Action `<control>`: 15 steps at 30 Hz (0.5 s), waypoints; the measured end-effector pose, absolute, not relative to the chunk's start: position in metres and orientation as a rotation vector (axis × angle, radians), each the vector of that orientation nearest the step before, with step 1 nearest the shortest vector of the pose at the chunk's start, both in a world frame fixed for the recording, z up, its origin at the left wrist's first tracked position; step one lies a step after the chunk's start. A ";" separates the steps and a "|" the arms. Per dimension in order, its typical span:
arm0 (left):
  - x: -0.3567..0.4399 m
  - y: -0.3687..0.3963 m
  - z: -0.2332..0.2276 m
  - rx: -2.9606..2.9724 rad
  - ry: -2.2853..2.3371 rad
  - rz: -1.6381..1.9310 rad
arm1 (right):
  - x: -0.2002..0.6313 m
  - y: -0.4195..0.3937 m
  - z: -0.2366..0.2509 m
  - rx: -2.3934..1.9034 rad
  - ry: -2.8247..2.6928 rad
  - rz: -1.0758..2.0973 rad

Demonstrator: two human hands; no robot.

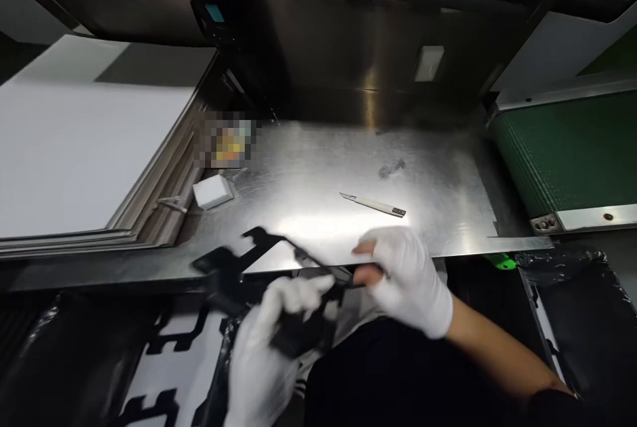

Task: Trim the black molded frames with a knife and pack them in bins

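Scuffed steel worktable (438, 215) (green conveyor (567, 148) right, white sheet stack (74, 135) left)

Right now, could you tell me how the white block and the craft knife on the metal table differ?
The white block is short, squarish and chunky, while the craft knife is long, thin and flat.
The block sits at the table's left edge beside the stack of white sheets; the knife lies near the middle, just beyond the gloved right hand.
The knife has a metal blade and dark end; the block is plain.
Both are pale, lie on the metal table and are untouched.
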State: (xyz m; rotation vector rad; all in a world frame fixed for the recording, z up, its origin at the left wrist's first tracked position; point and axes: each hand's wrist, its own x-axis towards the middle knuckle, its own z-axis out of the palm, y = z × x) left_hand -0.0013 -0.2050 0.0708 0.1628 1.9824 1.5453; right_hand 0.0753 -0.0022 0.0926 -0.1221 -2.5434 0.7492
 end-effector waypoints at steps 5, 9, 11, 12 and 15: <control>0.026 -0.275 0.053 -0.246 1.857 1.463 | 0.006 0.061 0.064 -0.659 -3.068 0.407; 0.055 -0.274 0.026 -0.317 1.625 1.510 | -0.011 0.076 0.053 -0.614 -3.294 0.471; 0.067 -0.265 0.014 -0.313 1.555 1.555 | 0.001 0.082 0.056 -0.680 -3.288 0.593; 0.071 -0.260 0.008 -0.316 1.540 1.569 | 0.011 0.085 0.060 -0.743 -3.260 0.658; 0.080 -0.245 -0.005 -0.325 1.554 1.579 | 0.048 0.091 0.075 -0.968 -3.118 0.872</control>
